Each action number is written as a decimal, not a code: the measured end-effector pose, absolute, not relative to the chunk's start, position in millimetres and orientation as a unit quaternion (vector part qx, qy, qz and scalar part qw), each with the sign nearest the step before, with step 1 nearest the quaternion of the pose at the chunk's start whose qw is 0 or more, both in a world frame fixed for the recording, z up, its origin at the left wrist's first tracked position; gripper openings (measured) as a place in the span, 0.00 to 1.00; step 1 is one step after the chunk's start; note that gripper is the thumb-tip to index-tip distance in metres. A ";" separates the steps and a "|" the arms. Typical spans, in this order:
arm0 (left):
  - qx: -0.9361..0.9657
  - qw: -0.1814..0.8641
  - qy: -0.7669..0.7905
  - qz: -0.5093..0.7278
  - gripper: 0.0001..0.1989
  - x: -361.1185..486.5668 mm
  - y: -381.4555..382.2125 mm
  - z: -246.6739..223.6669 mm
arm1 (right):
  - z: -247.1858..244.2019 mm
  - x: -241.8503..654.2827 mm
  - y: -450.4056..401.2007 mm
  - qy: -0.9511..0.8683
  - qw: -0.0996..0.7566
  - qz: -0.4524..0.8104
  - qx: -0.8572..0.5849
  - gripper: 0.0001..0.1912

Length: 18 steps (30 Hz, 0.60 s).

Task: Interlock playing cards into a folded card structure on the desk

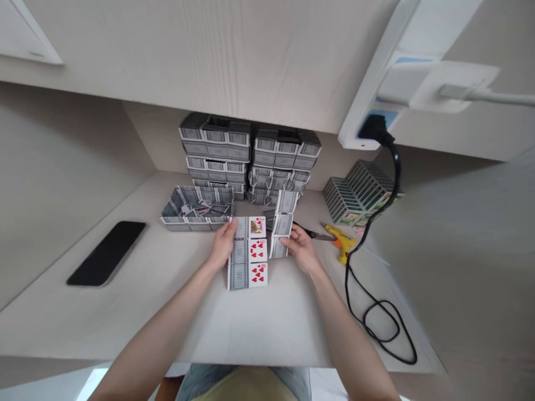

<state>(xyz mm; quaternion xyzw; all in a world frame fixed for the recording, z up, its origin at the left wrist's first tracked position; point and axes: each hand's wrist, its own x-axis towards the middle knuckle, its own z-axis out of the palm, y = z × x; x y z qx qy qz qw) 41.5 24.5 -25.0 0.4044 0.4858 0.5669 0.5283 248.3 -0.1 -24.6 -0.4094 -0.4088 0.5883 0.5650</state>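
Note:
My left hand [224, 242] grips the upper left edge of a panel of joined playing cards [239, 262]. Grey patterned backs make up its left part, and heart faces, among them a jack and a nine, line its right side. My right hand [301, 245] pinches the lower end of a separate strip of joined cards [283, 224], which shows grey backs and stands tilted. A narrow gap lies between strip and panel. Behind my right hand is a pair of scissors [320, 235], partly hidden by the strip and the fingers.
An open card-built box [196, 227] with loose cards stands behind my left hand. Card boxes [217, 150] are stacked at the back. On the right are a yellow glue gun [343, 239], its black cord [378, 303] and green card stacks [355, 192]. A phone [106, 253] lies left.

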 end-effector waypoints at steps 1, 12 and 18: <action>0.403 0.522 0.485 0.575 0.21 40.5 24.9 -24.7 | -24.8 247.9 -1.5 -0.407 0.553 0.603 -0.406 0.23; 0.288 0.685 0.335 0.580 0.21 25.1 23.4 1.5 | -13.1 240.0 -18.0 -0.422 0.473 0.685 -0.359 0.23; 0.278 0.809 0.190 0.482 0.28 27.8 10.8 11.5 | -1.7 222.0 -34.9 -0.444 0.301 0.788 -0.303 0.32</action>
